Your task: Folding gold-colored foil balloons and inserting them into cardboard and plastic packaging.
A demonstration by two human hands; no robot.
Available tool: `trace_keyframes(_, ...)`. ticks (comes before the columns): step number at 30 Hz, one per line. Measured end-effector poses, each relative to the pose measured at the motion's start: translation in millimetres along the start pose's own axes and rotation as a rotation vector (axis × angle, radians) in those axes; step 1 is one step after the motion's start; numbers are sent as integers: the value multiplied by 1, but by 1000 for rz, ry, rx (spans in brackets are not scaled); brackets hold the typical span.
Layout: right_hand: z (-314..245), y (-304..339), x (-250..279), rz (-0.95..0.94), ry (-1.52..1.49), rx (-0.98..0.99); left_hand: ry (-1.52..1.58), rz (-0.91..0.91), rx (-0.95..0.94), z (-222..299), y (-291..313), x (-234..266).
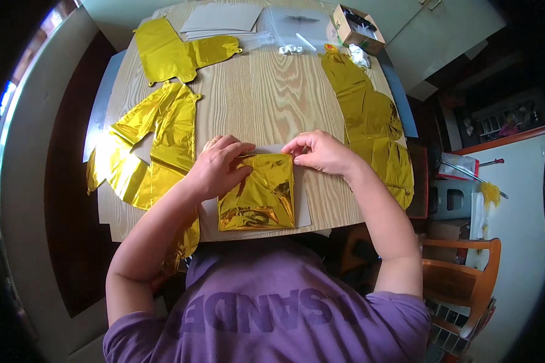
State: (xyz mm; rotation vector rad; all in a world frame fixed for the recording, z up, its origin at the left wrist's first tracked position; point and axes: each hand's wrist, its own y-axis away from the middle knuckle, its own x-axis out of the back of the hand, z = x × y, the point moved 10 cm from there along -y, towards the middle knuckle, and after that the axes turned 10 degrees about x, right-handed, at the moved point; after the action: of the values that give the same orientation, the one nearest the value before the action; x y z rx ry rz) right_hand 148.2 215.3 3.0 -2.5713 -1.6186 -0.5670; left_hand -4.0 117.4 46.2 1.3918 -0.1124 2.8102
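Note:
On a light card [304,209] at the table's near edge lies a gold foil balloon [257,196], folded into a flat square. My left hand [218,166] grips its upper left corner, the thumb on the foil and the fingers curled by the top edge. Thumb and fingertips of my right hand [321,154] pinch the upper right corner. To the left a flat, unfolded gold foil balloon [172,145] spreads over the table, partly behind my left forearm. Another flat gold foil balloon [163,48] lies beyond it.
A long gold foil balloon [369,115] lies along the right side of the wooden table [272,100]. At the far side are stacked grey cards [221,19], clear plastic sheets [293,27], a white stick [306,42] and a cardboard box [360,36]. A wooden chair [484,284] stands at right.

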Motion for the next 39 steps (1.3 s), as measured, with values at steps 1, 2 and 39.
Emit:
trace_keyframes(1, 2, 0, 1, 7, 8, -17, -3, 5, -3, 0, 0, 0)
trace_keyframes(2, 3, -1, 1, 13, 17, -35, -4, 10, -5, 0, 0, -1)
trace_keyframes(39, 13, 17, -6, 57, -178, -382, -18, 50, -34, -1, 0, -5)
